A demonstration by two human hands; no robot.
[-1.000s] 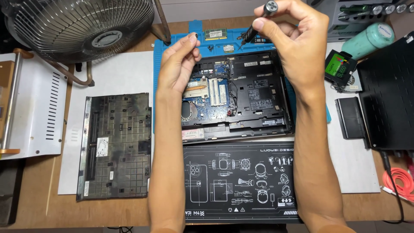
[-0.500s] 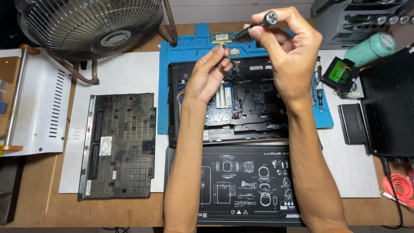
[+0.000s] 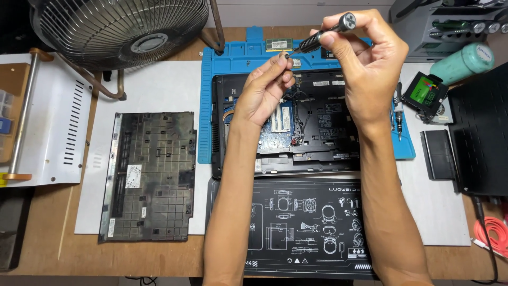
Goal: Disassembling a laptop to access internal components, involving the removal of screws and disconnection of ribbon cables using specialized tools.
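My right hand [image 3: 368, 63] grips a small black screwdriver [image 3: 324, 33] with a round silver cap, held tilted above the opened laptop [image 3: 317, 132]. My left hand [image 3: 264, 87] pinches at the screwdriver's tip with thumb and forefinger; whatever sits between those fingertips is too small to make out. Both hands hover over the laptop's exposed blue circuit board [image 3: 283, 119]. The laptop lies bottom-up on a blue work mat [image 3: 222, 58].
The removed black bottom cover [image 3: 151, 175] lies on white paper at left. A black mat with white diagrams [image 3: 301, 228] sits in front. A fan [image 3: 116, 32] stands at the back left, a memory module [image 3: 279, 44] on the blue mat, a small green-screen device [image 3: 426, 92] and a teal bottle [image 3: 463, 61] at right.
My left hand rose from the laptop's board up to the screwdriver tip. The right hand stayed raised with the screwdriver. The view shifted slightly.
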